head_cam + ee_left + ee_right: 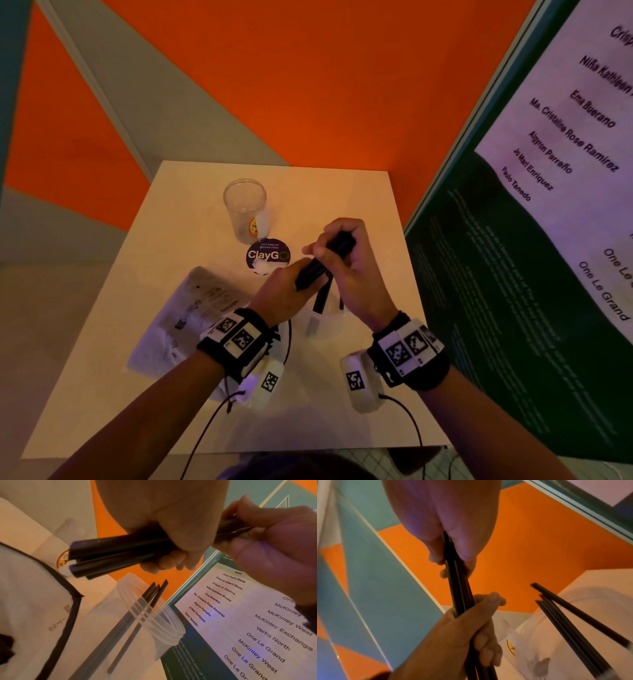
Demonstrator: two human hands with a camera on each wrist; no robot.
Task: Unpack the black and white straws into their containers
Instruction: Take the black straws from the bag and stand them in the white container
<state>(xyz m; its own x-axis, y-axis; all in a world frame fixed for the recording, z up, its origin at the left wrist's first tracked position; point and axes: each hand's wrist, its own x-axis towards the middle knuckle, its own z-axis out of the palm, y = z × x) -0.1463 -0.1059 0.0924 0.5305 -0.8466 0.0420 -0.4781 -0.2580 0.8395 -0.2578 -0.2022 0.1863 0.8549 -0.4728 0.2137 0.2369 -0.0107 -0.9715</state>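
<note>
Gripping one bundle of black straws [313, 267] over the counter [370, 205], both hands are working together: the left hand [281, 294] fingers are wrapping its near end, the right hand [346, 260] fingers are curling round the far end. Three black straws are already leaning in the near clear cup [154, 615]; a second clear cup [246, 209] is standing farther back.

Black wristbands [236, 342] carry white coded tags, white cameras, black cables.

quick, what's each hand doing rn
Left hand: grip closed around the bundle of black straws.
Right hand: grip closed on the same bundle's other end.
</note>
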